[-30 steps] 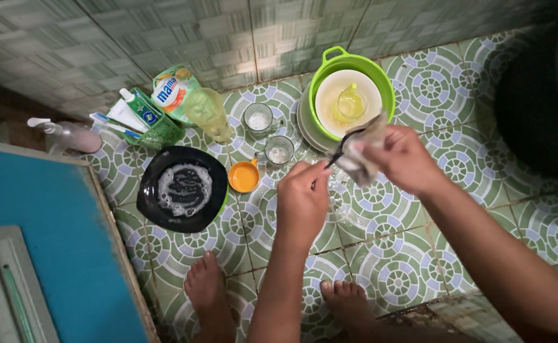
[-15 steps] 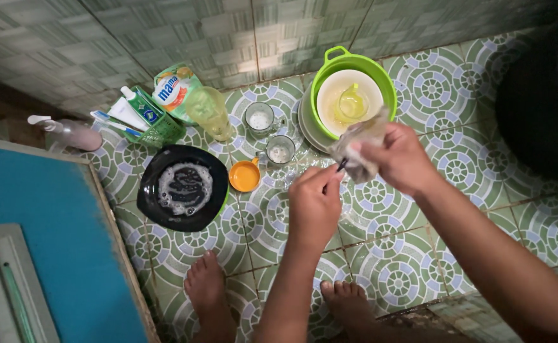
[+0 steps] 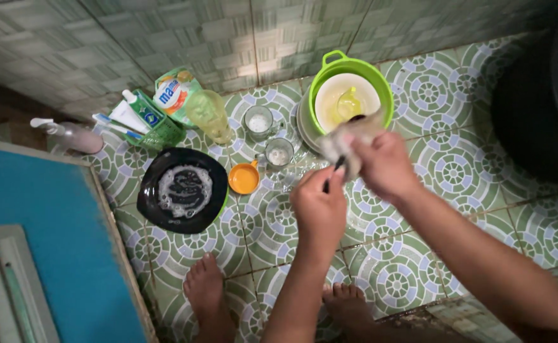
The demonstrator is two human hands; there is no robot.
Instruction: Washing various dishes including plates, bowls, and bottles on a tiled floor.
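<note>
My left hand pinches the handle of a dark spoon over the tiled floor. My right hand grips a soapy grey sponge wrapped around the spoon's upper part, whose dark tip pokes out above the sponge. Both hands hover just in front of a green basin that holds a white bowl and a yellowish clear cup.
A black soapy plate, a small orange bowl, two glass mugs, a yellow tumbler, a detergent pouch and a green basket with toothpaste stand on the floor. A blue board lies left, a dark tub right. My bare feet are below.
My right hand slid the sponge along the spoon towards the left hand, covering more of it. Both hands drifted slightly lower and closer together.
</note>
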